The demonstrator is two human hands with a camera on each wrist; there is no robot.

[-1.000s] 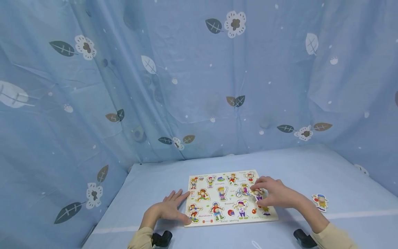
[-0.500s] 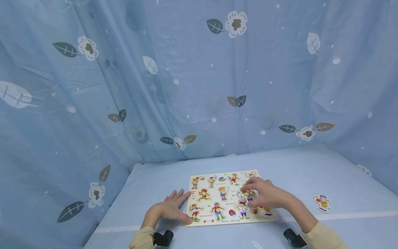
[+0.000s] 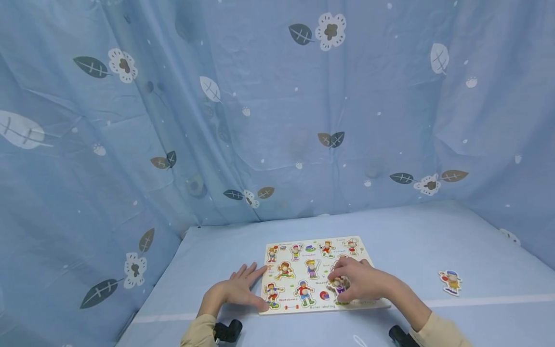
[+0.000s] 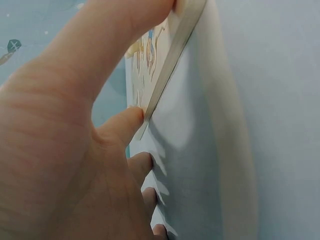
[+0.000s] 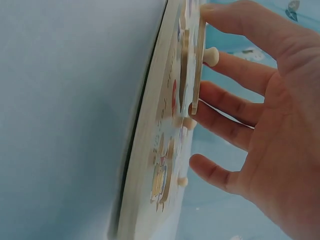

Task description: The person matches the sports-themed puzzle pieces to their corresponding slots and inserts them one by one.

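Observation:
A wooden knob puzzle board (image 3: 300, 273) with sports figures lies on the table. My left hand (image 3: 236, 292) rests at its left edge, fingers spread, thumb on the front corner and index fingertip at the side. Over the lower right part of the board, my right hand (image 3: 363, 281) pinches a figure-shaped puzzle piece (image 5: 198, 75) by its edges. In the right wrist view the piece stands slightly above the board, its pale knob (image 5: 212, 56) facing the palm. In the head view my fingers cover much of this piece and the slots under the hand.
Another loose puzzle piece (image 3: 451, 282), a figure in a blue cap, lies on the tablecloth (image 3: 416, 246) right of the board. Several figures sit on the board, such as the roller skater (image 3: 305, 293). A blue patterned curtain (image 3: 260, 120) hangs behind and at the sides.
My right hand has moved left and slightly toward me across the board with the puzzle piece, from the right edge to the lower right figure. My left hand stays put.

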